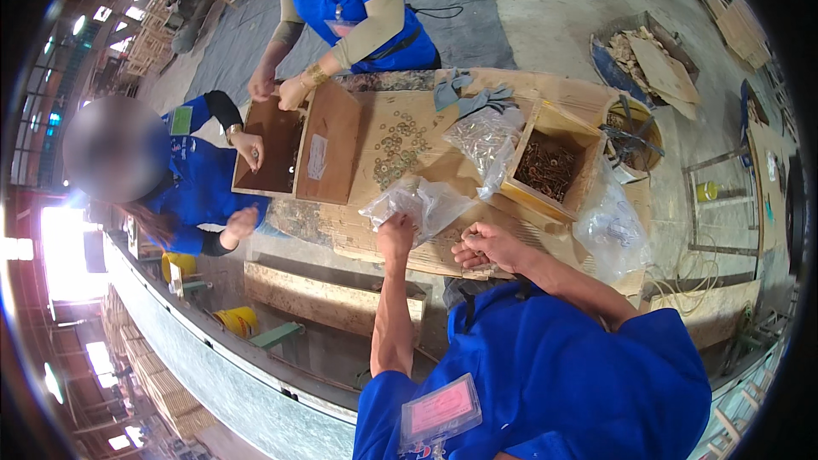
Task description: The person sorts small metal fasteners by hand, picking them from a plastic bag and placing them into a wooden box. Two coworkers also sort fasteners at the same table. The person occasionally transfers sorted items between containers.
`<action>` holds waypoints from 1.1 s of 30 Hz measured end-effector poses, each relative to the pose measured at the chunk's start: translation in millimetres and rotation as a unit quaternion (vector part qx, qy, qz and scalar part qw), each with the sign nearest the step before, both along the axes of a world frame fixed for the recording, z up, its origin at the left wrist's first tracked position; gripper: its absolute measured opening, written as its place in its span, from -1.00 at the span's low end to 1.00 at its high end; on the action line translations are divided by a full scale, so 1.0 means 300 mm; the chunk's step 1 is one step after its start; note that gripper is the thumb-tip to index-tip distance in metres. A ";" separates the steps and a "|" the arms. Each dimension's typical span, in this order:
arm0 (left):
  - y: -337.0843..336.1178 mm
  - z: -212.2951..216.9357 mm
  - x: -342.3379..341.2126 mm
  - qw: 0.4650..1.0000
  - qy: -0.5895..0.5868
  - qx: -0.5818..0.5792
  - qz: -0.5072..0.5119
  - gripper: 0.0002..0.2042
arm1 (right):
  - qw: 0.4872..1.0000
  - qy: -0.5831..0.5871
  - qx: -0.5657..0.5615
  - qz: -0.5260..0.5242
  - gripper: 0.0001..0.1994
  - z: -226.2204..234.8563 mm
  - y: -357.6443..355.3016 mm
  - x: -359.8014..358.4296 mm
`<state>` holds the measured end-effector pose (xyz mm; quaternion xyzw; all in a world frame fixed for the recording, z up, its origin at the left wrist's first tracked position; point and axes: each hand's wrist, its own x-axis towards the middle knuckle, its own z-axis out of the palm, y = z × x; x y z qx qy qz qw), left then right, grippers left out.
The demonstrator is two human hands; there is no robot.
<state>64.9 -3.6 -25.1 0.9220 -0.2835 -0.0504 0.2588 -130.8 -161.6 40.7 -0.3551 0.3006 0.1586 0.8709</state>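
We look down past our blue shirt and the pink badge [440, 410] clipped to it, along two forearms that reach forward to a wooden worktable [443, 251].

Our left hand [395, 231] is closed on the near edge of a clear plastic bag [423, 203], pinching its film between fingers and thumb. The bag lies directly ahead of that hand and spreads away and to the right, so its long axis runs roughly from lower left to upper right across the table. Our right hand [482, 246] rests just beside the bag's right corner, fingers curled narrowly together over something small on the tabletop; we cannot tell what, if anything, is held in it. The left hand is the nearer one to the bag, since it already grips it; the right is close but apart.

Beyond the bag a scatter of metal washers [399, 146] lies loose on the board, farther from us and a little left. A second plastic bag [486, 138] sits to their right, and beside it an open wooden box [551, 163] of dark screws. Grey work gloves [467, 96] lie at the far edge.

Across the table two other people in blue handle a brown wooden tray [277, 149], well apart from our hands.
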 end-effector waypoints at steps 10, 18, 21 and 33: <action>0.036 0.252 -0.233 0.881 0.343 -0.324 0.045 -0.76 | 0.996 -0.025 0.006 -0.086 -0.67 -0.040 0.033 0.027; -0.041 0.263 -0.354 0.794 0.475 -0.376 0.057 -0.51 | 0.992 -0.067 -0.097 -0.051 -0.70 0.007 0.037 0.036; -0.060 0.245 -0.354 0.805 0.452 -0.376 0.080 -0.60 | 0.986 -0.092 -0.132 -0.053 -0.72 0.011 0.041 0.031; -0.153 0.257 -0.369 0.806 0.450 -0.351 0.159 -0.58 | 0.876 -0.235 -0.416 -0.060 -0.85 0.004 0.010 0.045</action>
